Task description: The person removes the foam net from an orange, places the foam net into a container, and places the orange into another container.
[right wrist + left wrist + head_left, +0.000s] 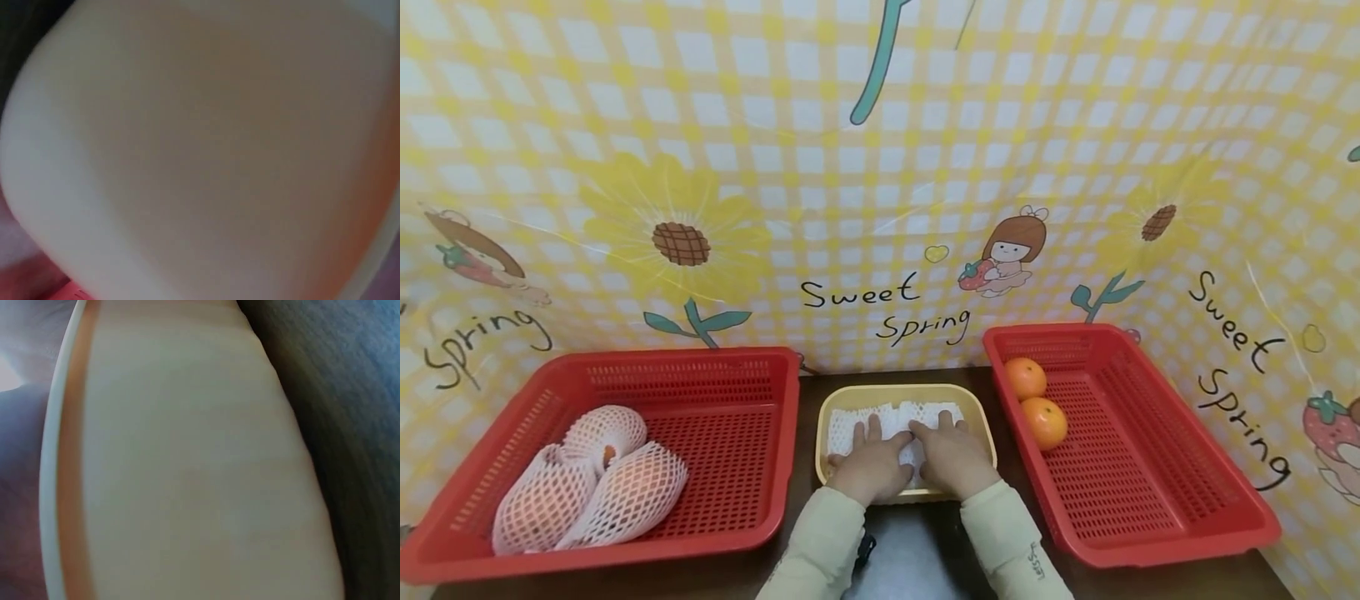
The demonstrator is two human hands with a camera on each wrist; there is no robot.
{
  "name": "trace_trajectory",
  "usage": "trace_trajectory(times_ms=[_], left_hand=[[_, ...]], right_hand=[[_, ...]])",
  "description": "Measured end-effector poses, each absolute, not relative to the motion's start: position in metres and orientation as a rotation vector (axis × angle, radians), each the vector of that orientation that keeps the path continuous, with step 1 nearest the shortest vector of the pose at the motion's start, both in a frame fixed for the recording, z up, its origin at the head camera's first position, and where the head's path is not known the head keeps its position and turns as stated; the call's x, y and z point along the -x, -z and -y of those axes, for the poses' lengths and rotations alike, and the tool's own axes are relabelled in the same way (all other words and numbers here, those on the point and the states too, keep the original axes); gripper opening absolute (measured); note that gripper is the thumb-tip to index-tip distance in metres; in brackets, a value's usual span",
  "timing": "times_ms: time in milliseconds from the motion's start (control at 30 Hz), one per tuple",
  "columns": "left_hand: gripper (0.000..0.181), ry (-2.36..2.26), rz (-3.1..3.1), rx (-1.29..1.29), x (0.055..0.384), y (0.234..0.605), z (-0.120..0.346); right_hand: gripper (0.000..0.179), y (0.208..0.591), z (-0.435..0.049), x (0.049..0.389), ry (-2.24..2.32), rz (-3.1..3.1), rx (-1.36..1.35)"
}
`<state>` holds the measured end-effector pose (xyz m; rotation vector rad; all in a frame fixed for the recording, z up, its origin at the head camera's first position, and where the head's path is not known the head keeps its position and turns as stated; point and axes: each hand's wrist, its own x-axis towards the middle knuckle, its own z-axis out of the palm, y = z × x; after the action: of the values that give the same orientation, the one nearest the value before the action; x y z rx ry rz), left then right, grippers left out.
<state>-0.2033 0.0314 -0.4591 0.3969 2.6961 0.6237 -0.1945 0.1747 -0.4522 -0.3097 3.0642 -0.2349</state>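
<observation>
Both hands are inside a small pale yellow tray (895, 390) at the middle of the table. With fingers spread, the left hand (872, 462) rests on white foam netting (859, 414) that lines the tray. The right hand (957, 457) lies beside it on the same netting, its fingers extended too. The thumbs point inward, close to each other. In the left wrist view the tray's outer wall (194, 450) fills most of the picture, blurred. A similar blurred close-up of the wall (187, 156) takes up the right wrist view.
A red basket (778, 467) on the left holds three round fruits in white foam nets (640, 487). On the right, another red basket (1150, 546) contains two oranges (1043, 422) along its left side. A yellow checked cloth (850, 208) hangs behind the dark table (808, 417).
</observation>
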Motion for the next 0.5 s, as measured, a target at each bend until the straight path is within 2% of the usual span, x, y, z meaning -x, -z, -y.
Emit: trace_trajectory(times_ms=[267, 500], left_hand=[[0.045, -0.595, -2.834, -0.411, 0.197, 0.459, -0.028], [0.048, -0.706, -3.011, -0.638, 0.181, 0.451, -0.021]], right_hand=[[0.046, 0.454, -0.18, 0.19, 0.351, -3.144, 0.349], [0.029, 0.438, -0.185, 0.181, 0.54, -3.329, 0.311]])
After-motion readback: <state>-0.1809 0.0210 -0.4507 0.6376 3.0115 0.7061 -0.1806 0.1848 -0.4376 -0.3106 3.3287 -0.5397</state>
